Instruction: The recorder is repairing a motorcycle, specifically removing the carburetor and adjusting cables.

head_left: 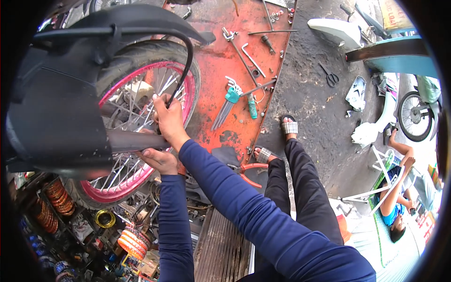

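A motorcycle's front wheel (192, 89), with a pink rim and wire spokes, stands at the left beside a dark fork leg (134, 141). My right hand (170, 120) is closed at the hub end of the fork, fingers pinched around the lower end of a black cable (189, 61). That cable arches down from above the black front mudguard (136, 19). Just below, my left hand (162, 161) wraps the lower end of the fork leg, its thumb along the near side. Some of its fingers are hidden behind the leg and my right hand.
On the orange metal platform (211, 61) lie a hex key set (232, 95), a green-handled tool (252, 107), T-handle wrenches (242, 56) and small parts. Orange-handled pliers (251, 171) rest near my feet. Scissors (331, 77) lie on the floor. A person (394, 207) reclines at right.
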Demonstrator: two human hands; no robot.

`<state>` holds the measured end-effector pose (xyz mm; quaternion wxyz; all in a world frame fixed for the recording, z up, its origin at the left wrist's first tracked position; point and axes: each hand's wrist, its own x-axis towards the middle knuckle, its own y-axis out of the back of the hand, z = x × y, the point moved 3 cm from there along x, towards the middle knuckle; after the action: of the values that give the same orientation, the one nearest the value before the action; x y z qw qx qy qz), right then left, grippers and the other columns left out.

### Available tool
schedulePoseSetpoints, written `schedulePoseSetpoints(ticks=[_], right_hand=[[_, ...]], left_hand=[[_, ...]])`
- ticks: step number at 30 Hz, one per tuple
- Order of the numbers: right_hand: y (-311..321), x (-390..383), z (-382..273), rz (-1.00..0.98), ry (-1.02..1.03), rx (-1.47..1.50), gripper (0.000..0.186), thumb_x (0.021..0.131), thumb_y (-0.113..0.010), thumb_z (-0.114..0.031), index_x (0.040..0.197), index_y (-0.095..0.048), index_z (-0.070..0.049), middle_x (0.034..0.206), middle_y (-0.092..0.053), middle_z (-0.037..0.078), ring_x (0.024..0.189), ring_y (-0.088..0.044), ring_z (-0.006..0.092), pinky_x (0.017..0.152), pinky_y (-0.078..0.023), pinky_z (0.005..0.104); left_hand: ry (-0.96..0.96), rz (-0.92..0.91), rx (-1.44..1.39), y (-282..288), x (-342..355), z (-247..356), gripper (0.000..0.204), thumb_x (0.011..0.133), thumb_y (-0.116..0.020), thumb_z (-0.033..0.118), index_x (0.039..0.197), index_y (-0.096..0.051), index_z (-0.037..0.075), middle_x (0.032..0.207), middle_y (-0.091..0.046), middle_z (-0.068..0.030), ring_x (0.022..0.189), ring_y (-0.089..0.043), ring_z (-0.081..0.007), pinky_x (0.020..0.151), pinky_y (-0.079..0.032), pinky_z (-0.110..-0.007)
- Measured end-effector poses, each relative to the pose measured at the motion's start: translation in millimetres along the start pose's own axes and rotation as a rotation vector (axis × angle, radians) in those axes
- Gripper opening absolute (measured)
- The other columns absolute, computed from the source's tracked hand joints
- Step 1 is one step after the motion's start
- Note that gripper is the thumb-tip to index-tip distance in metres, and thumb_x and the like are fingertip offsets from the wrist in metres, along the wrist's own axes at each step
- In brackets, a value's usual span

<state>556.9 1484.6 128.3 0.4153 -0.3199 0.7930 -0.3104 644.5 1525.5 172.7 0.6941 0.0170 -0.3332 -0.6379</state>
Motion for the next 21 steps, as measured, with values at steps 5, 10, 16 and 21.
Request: schedulePoseSetpoints(ticks=[5,10,16,21], right_hand=[[42,-25,-28,-0.325,-0.026,-0.173,0.030,0.089,-0.061,-0.009,0.115,-0.050,0.002,0.103,-0.060,0.008,0.098,-0.058,0.0153,0.086,-0.047,0.0294],[213,-89,-124,-0.049,-0.094,-1.341,0.041,0.080,-0.068,-0.023,0.115,-0.061,-0.002,0.102,-0.067,0.019,0.097,-0.065,0.0308,0.083,-0.051,0.0401],[520,-327,-381,0.682,-0.352,-1.766,0.038,0.070,-0.068,-0.034,0.093,-0.068,-0.003,0.096,-0.066,0.021,0.092,-0.064,0.0357,0.080,-0.050,0.0451],[608,-640,-483,1.315,-0.238,-1.663,0.040,0.073,-0.070,-0.030,0.089,-0.067,0.006,0.085,-0.067,0.025,0.087,-0.065,0.0365,0.079,-0.049,0.0432]], left_hand=[[0.052,-0.052,0.049,-10,-14,-7,0.086,0.092,-0.024,0.068,0.128,-0.029,-0.011,0.118,-0.050,-0.0238,0.106,-0.056,-0.0299,0.083,-0.051,-0.037],[0.078,-0.215,0.279,26,-2,1,0.077,0.097,-0.026,0.056,0.124,-0.040,-0.015,0.121,-0.052,-0.0303,0.110,-0.053,-0.0425,0.097,-0.039,-0.045],[-0.190,-0.489,0.589,86,4,77,0.060,0.081,-0.070,0.029,0.126,-0.046,-0.004,0.125,-0.048,-0.0253,0.119,-0.044,-0.0398,0.103,-0.034,-0.047],[-0.298,-0.046,0.733,180,48,128,0.061,0.079,-0.072,0.029,0.127,-0.047,0.000,0.133,-0.044,-0.0250,0.127,-0.040,-0.0383,0.106,-0.031,-0.046]])
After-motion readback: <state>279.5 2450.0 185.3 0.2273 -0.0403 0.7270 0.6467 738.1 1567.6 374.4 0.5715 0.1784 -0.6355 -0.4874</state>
